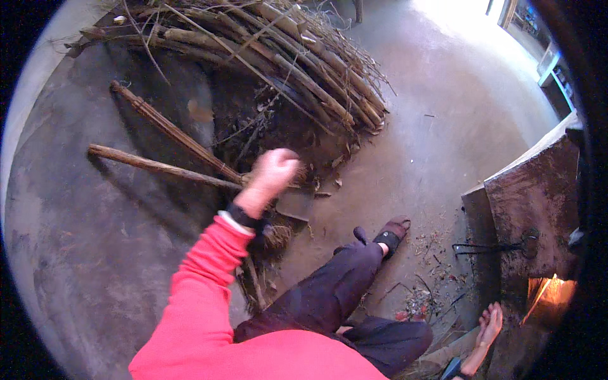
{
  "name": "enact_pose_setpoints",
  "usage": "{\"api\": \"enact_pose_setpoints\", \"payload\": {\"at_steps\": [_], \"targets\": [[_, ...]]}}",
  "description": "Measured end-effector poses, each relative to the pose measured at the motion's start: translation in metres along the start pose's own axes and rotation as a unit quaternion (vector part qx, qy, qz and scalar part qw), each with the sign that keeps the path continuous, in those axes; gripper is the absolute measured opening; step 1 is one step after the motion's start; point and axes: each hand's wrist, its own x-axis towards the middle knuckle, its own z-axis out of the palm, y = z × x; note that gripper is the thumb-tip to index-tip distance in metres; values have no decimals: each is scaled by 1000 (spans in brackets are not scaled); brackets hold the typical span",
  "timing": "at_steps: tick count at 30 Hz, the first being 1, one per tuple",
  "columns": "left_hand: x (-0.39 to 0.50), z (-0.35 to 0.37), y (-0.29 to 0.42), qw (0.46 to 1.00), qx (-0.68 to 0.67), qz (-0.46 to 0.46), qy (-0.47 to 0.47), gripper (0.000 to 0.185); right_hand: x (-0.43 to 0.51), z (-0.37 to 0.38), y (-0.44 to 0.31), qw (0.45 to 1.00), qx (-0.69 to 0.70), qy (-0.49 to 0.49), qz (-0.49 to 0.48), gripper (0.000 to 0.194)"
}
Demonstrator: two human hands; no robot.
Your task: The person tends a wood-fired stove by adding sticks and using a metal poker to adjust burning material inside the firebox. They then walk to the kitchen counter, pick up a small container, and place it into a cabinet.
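Note:
My left hand (pixel 275 168), blurred, has its fingers curled above a wooden-handled tool (pixel 161 166) and a bundle of thin sticks (pixel 175 133) leaning over the floor. Whether it holds anything cannot be made out. Just below it lie a flat metal blade (pixel 292 206) and a bristly brush-like end (pixel 277 236). At the lower right, my right hand (pixel 489 323) is raised with its fingers extended and nothing visible in it. It is beside a dark stove (pixel 532 204), left of the lit opening where a fire (pixel 551 294) burns around a thin stick.
A large heap of firewood (pixel 285 66) lies on the concrete floor ahead. Bits of twig and ash (pixel 427 299) are scattered before the stove. A black metal loop (pixel 489 248) sticks out from the stove's side. My foot (pixel 394 232) rests on the floor.

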Motion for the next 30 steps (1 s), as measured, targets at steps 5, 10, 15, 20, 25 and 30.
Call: {"api": "enact_pose_setpoints", "payload": {"at_steps": [5,10,15,20,25,30], "targets": [[-36,-116,-133,776,626,-76,0,37,-150,-3,11,991,-6,107,75,38],[-43,-145,-148,763,631,-80,-111,22,-234,-9,33,976,77,175,107,32],[-47,-149,-95,766,628,-8,-137,15,-228,-33,59,984,88,148,43,32],[-61,-158,-33,804,567,173,-37,9,-232,17,2,992,72,104,-8,24],[-75,-124,67,816,449,364,27,7,-267,76,-51,993,46,-100,-42,23],[-103,-56,170,822,371,431,20,19,-313,119,-61,954,61,-281,-82,27]]}}
